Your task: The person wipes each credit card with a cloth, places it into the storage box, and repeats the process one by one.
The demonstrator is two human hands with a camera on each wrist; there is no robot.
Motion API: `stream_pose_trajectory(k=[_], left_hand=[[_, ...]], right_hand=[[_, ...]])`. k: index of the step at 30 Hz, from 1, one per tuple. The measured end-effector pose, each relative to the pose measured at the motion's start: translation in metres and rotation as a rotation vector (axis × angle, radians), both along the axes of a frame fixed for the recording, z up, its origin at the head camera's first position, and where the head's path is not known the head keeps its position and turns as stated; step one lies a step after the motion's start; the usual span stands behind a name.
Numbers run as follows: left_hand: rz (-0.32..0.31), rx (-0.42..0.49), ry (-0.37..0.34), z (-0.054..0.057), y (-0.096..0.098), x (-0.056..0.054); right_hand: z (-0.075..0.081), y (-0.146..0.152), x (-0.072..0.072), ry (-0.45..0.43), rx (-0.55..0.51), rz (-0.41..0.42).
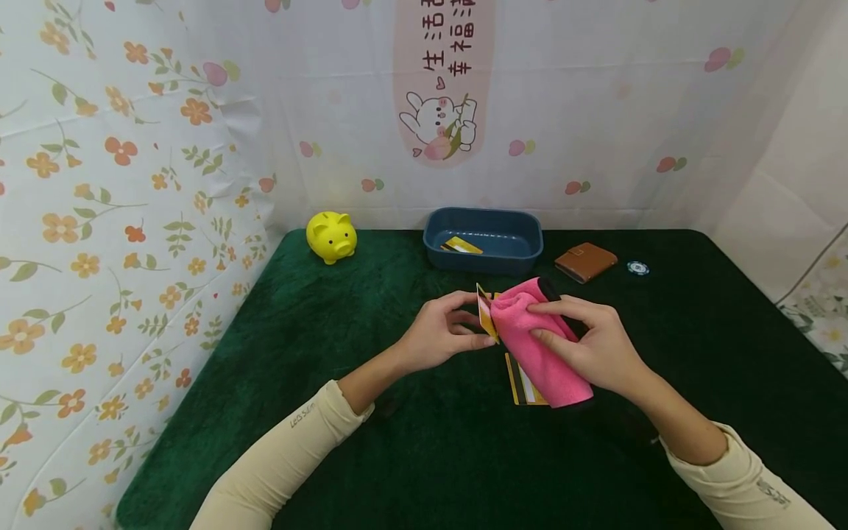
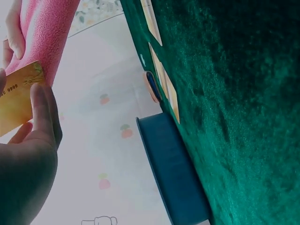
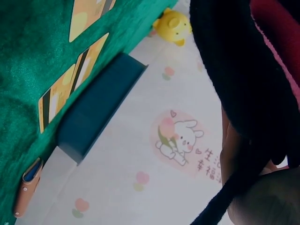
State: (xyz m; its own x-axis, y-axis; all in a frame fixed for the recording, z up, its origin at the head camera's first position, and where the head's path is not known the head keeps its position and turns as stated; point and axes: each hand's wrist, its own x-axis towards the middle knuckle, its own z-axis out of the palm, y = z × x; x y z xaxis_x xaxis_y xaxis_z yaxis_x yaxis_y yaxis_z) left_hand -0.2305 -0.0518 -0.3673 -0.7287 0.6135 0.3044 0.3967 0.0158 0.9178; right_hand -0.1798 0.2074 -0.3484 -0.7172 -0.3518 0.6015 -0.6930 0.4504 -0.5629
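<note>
The left hand (image 1: 437, 333) is pinching a gold card (image 1: 486, 315) above the green worktop (image 1: 411, 464); the right hand (image 1: 599, 342) is gripping a pink cloth (image 1: 536, 361) just beside it. If the cloth is pushing too hard, the card could be twisting free and dropping.

The person wears a cream left sleeve (image 1: 285, 460) and a matching right sleeve (image 1: 737, 478), both of close-fitting cloth that makes soft wrinkles. Each one finishes before the wrist, so the left hand (image 1: 436, 333) and the right hand (image 1: 599, 344) are bare. On the left sleeve I can see small dark lettering (image 1: 302, 415) — it seems to say "Lets Slim". The right sleeve carries also a dark print (image 1: 773, 493), but its folds make it hard for me to read — and its cuff (image 1: 718, 445) has a slightly wavy edge.
</note>
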Motion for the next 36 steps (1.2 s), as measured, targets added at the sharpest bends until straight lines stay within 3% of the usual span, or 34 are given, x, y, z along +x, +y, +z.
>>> stream_pose_trajectory(k=[7, 12, 18, 26, 33, 36], left_hand=[[0.015, 0.076, 0.005, 0.0018, 0.0009, 0.0022], [-0.017, 0.102, 0.021, 0.0011, -0.0014, 0.0030], [-0.043, 0.117, 0.019, 0.0003, -0.0032, 0.0026], [-0.006, 0.130, 0.023, 0.0005, -0.0053, 0.0032], [-0.052, 0.145, 0.008, -0.0020, -0.0025, 0.0050], [-0.044, 0.165, -0.002, -0.0019, -0.0017, 0.0053]], right_hand=[[-0.0003, 0.0007, -0.0002, -0.014, -0.009, -0.015], [-0.0017, 0.0007, -0.0003, -0.011, -0.011, -0.021], [-0.0006, -0.0006, -0.0002, -0.015, 0.004, -0.018], [-0.0013, -0.0011, -0.0001, -0.017, 0.022, -0.037], [-0.0012, -0.0022, 0.0005, -0.015, 0.023, -0.028], [-0.0007, -0.0027, 0.0000, -0.011, 0.020, -0.030]])
